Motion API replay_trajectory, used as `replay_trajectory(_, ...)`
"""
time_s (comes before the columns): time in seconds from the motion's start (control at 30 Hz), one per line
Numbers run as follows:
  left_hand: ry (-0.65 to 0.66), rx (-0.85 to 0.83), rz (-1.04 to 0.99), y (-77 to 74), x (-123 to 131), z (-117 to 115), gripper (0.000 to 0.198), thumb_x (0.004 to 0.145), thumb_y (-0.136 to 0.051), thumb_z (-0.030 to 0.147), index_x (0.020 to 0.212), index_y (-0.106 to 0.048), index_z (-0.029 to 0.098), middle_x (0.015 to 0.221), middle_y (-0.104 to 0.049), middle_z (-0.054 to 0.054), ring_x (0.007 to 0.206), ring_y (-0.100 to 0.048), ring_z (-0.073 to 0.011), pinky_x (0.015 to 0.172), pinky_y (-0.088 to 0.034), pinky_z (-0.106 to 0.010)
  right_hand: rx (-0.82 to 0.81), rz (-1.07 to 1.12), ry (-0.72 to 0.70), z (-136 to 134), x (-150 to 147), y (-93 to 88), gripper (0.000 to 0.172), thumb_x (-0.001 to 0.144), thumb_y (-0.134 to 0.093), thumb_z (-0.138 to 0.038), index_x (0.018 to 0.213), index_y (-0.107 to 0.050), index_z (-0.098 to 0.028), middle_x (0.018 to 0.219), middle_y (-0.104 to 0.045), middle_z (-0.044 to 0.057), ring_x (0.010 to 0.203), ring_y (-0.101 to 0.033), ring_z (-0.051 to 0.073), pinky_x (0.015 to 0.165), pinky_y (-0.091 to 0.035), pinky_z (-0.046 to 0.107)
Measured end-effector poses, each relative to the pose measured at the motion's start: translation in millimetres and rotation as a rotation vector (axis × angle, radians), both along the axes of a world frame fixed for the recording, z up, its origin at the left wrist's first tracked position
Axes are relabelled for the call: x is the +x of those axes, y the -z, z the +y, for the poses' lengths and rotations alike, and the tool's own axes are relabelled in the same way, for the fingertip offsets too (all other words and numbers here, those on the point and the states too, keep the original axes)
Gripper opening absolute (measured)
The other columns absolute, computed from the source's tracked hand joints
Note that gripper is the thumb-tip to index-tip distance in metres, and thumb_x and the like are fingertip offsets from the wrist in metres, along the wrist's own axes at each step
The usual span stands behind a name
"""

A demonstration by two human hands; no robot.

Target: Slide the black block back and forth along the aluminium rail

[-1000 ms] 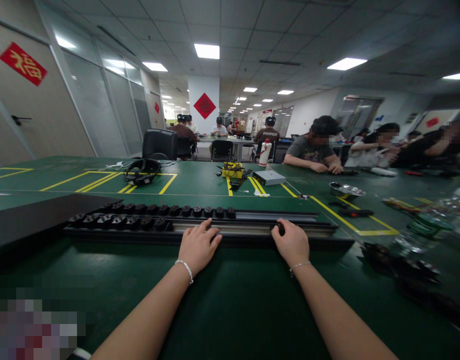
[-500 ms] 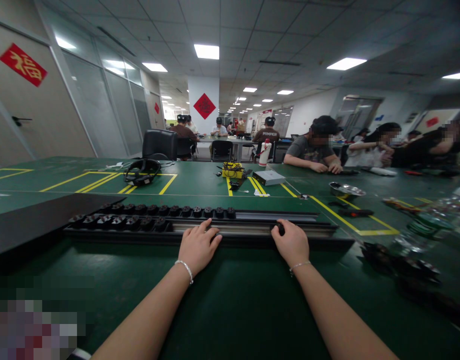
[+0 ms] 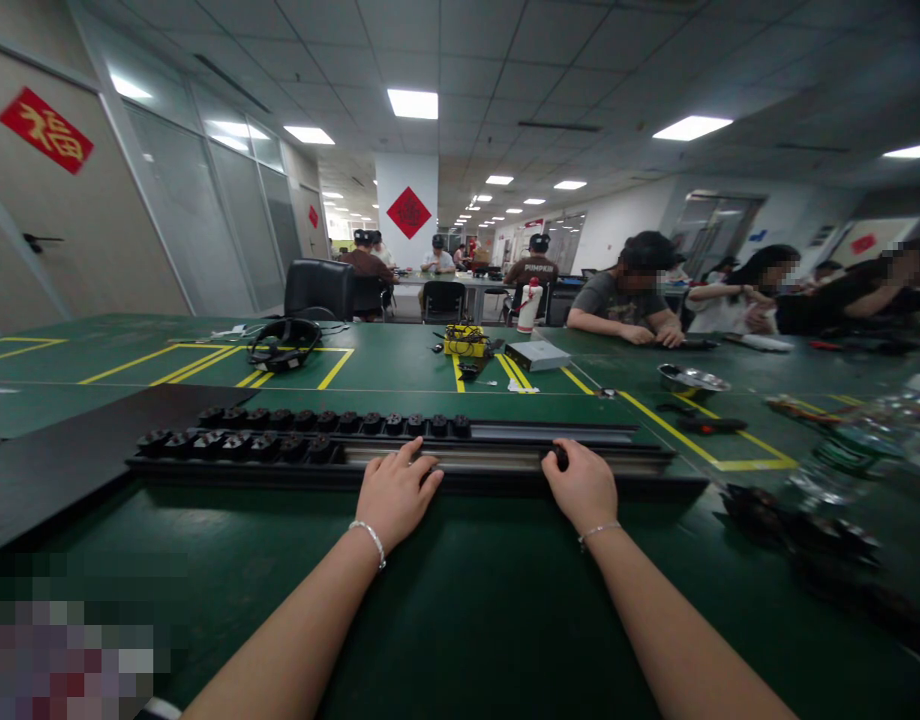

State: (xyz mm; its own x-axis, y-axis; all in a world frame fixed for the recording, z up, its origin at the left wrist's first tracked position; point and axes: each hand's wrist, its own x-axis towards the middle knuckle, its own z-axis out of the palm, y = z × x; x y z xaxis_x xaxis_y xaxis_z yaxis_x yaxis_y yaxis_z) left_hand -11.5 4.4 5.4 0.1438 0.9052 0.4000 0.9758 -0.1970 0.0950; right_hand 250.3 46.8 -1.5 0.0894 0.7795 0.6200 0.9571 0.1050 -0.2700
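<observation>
Two long black power track rails (image 3: 625, 485) lie side by side across the green table. Black socket modules (image 3: 265, 446) with slotted faces fill the left part of both rails in rows. My left hand (image 3: 394, 490) rests on the front rail just right of its row, fingers spread and holding nothing. Farther right along the same rail, my right hand (image 3: 584, 482) is closed around a small black socket module (image 3: 561, 458), with thumb and fingers pinching it at the rail. Most of that module is hidden by the hand.
A large black sheet (image 3: 70, 450) lies left of the rails. Beyond are a black headset (image 3: 284, 345), a yellow box with wires (image 3: 466, 340) and a grey box (image 3: 537, 354). At right are a metal bowl (image 3: 692, 380), a plastic bottle (image 3: 842, 455) and dark parts (image 3: 797, 525). A person (image 3: 625, 295) sits opposite.
The black sheet at left has gone from raised and tilted to lying flatter, with its near edge lower. Both my hands and the rails stay in place.
</observation>
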Motion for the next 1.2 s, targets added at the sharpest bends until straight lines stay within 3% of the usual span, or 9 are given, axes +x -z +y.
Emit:
replay_trajectory(0.4,-0.005,-0.029,-0.015,-4.4,0.9,-2.3,0.04,0.086,-0.025,0.048,0.105,-0.057,0.034,0.134,-0.041,0.001,0.103,-0.051,-0.0197,0.085,-0.034,-0.038,0.007,-0.017,0.033,0.9,1.3,2.4,0.033,0.075,-0.041,-0.03,0.094,-0.063,-0.015,0.096,-0.064,0.009,0.096,-0.054,0.022,0.086,-0.037,0.034)
replay_trajectory(0.87,-0.006,-0.024,-0.003,-2.0,0.7,-1.5,0.039,0.086,-0.026,0.047,0.105,-0.057,0.034,0.133,-0.043,0.0,0.102,-0.052,-0.0197,0.084,-0.034,-0.038,-0.003,-0.014,0.045,0.6,1.3,1.5,0.033,0.075,-0.041,-0.029,0.094,-0.063,-0.015,0.094,-0.065,0.009,0.089,-0.057,0.021,0.083,-0.038,0.033)
replay_trajectory(1.2,-0.007,-0.03,-0.022,-3.3,1.6,-1.6,0.039,0.086,-0.026,0.047,0.105,-0.057,0.035,0.134,-0.042,0.001,0.103,-0.051,-0.0198,0.085,-0.034,-0.038,-0.004,-0.019,0.057,2.9,4.6,5.4,0.034,0.075,-0.041,-0.031,0.094,-0.064,-0.016,0.096,-0.065,0.01,0.1,-0.053,0.023,0.09,-0.033,0.037)
